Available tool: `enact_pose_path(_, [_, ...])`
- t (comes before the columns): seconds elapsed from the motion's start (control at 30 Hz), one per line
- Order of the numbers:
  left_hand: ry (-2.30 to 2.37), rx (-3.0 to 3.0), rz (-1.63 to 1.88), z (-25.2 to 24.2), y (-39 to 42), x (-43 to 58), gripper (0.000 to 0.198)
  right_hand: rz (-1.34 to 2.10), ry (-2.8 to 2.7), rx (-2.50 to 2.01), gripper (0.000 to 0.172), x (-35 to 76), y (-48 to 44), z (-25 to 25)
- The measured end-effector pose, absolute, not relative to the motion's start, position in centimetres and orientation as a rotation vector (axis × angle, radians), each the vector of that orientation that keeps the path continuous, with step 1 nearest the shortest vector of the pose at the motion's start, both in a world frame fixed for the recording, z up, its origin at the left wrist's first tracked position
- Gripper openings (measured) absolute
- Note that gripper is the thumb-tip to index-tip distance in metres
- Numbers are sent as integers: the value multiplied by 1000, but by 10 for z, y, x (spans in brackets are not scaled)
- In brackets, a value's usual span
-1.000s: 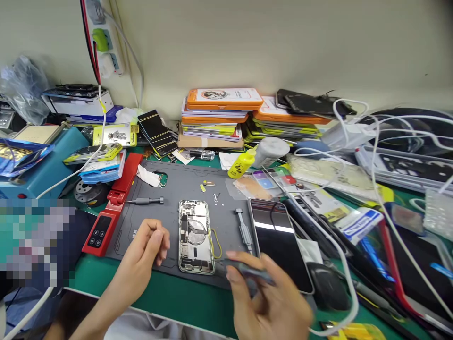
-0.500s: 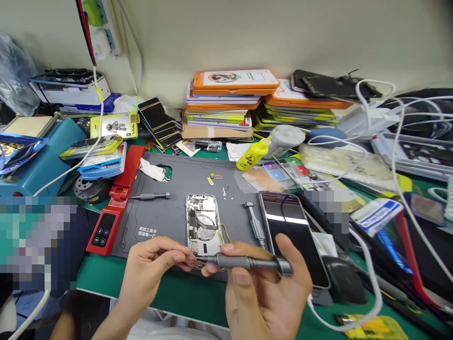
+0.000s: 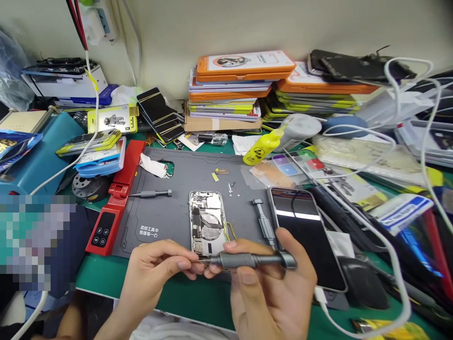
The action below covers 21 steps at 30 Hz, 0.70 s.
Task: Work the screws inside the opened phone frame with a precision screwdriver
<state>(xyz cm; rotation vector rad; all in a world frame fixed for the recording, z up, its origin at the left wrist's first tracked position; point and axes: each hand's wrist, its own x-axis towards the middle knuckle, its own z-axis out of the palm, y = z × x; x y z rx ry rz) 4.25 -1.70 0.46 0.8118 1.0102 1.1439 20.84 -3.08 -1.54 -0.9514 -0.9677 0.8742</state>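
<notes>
My right hand (image 3: 269, 288) is wrapped around a grey screwdriver (image 3: 237, 260), held level with its shaft pointing left. At the shaft's end, my left hand (image 3: 161, 267) has its thumb and forefinger pinched together; anything small between them is hidden. Just beyond the hands, an opened phone (image 3: 208, 222) lies on a grey work mat (image 3: 163, 212), its inner parts and a round silvery coil exposed. The screwdriver and fingers cover its lower end. To its right rest a second grey screwdriver (image 3: 264, 222) and a phone with a dark screen (image 3: 306, 236).
Another screwdriver (image 3: 152, 193) lies left, beside a red device (image 3: 109, 212) with buttons. Tiny metal parts (image 3: 230, 186) sit beyond the opened phone. A yellow bottle (image 3: 264, 146) leans near stacked orange cases (image 3: 244, 66). A white cable (image 3: 399, 302) curves along the right.
My view has shifted a little, so most things sit slightly differently in the picture. Both hands keep the same hold at the screwdriver, with its tip still at my left fingertips.
</notes>
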Motion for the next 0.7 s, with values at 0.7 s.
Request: enact_pose_path(0.7, [975, 824, 1133, 7, -17, 44, 23, 867, -995, -998, 62, 213, -34, -21])
